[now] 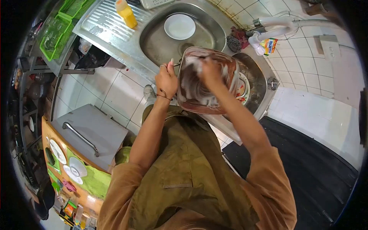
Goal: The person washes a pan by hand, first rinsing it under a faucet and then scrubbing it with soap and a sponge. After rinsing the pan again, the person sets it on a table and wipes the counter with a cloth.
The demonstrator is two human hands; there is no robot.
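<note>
A square reddish-brown pan with white suds smeared inside is tilted over the edge of the double sink. My left hand is closed on a thin metal handle at the pan's left side. Inside the pan, toward its upper right, lies my right hand, blurred, its fingers bent against the sudsy surface; whether it grips anything cannot be made out. A white plate rests in the left basin. Partly hidden behind the pan, a patterned plate sits in the right basin.
A yellow bottle stands on the ribbed drainboard. The faucet hangs at the upper right, beside a dark scrubber. Green baskets are at the upper left. A wooden table with dishes stands lower left.
</note>
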